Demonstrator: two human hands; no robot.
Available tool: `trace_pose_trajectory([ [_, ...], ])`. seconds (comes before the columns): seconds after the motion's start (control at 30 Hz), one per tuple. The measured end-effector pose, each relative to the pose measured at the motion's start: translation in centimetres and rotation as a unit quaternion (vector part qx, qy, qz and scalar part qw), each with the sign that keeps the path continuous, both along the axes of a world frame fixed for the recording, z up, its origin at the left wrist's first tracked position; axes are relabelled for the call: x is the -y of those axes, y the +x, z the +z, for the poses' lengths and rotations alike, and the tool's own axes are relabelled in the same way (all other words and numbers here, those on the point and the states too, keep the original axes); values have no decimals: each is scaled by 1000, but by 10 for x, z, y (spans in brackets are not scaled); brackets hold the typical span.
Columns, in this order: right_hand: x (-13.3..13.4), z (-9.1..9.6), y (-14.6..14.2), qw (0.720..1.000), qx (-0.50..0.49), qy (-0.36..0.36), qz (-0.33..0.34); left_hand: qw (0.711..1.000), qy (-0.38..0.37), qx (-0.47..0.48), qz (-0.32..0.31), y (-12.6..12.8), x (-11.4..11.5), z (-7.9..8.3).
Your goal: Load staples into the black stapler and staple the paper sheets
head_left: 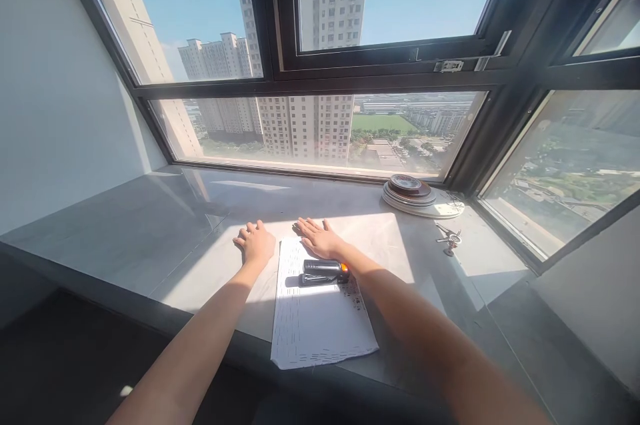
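Note:
A printed white sheet of paper [315,321] lies on the grey stone windowsill [150,231], its near edge hanging a little over the front. A black stapler [323,271] with an orange end rests across the sheet's upper part. My right hand [320,238] lies flat on the sheet's far edge, fingers stretched out, just beyond the stapler. My left hand [256,242] rests on the sill to the left of the paper, fingers loosely curled, holding nothing that I can see.
A stack of round plates [420,198] sits at the back right by the window frame. A small bunch of keys [449,237] lies in front of it. Large windows [320,118] rise behind the sill; a white wall stands at the left.

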State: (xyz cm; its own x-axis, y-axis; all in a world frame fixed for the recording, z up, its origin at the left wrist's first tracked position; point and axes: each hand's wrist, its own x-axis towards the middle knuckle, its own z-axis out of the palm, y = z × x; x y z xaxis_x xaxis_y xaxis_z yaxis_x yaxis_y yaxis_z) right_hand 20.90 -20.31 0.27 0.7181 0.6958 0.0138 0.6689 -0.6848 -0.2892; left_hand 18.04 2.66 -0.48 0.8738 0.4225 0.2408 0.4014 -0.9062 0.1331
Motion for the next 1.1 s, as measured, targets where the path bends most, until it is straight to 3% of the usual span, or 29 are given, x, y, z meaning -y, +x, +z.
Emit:
trace_pose_trajectory([
  [0.17, 38, -12, -7, 1000, 14, -6, -11, 1000, 1, 4, 2, 1, 0, 0],
  [0.33, 79, -16, -7, 997, 22, -21, -73, 1000, -5, 0, 4, 3, -1, 0],
  [0.53, 72, -13, -3, 996, 29, 9, -84, 1000, -5, -3, 6, 3, -2, 0],
  [0.63, 67, -7, 4, 984, 30, 144, -98, 1000, 0, -8, 16, 3, -2, 1],
  [0.73, 75, 7, 3, 934, 27, 327, -145, 1000, 5, -9, 19, 5, -3, 0],
  [0.8, 87, 18, -10, 910, 14, 385, -156, 1000, 6, -7, 18, 6, -3, -2],
  [0.9, 106, 31, -49, 893, -62, 431, -118, 1000, 7, -9, 16, 8, -3, -3],
  [1.0, 114, 32, -94, 913, -110, 382, -87, 1000, 8, -12, 16, 9, -3, -3],
  [1.1, 109, 20, -117, 944, -60, 318, -66, 1000, 8, -9, 20, 9, -3, -2],
])
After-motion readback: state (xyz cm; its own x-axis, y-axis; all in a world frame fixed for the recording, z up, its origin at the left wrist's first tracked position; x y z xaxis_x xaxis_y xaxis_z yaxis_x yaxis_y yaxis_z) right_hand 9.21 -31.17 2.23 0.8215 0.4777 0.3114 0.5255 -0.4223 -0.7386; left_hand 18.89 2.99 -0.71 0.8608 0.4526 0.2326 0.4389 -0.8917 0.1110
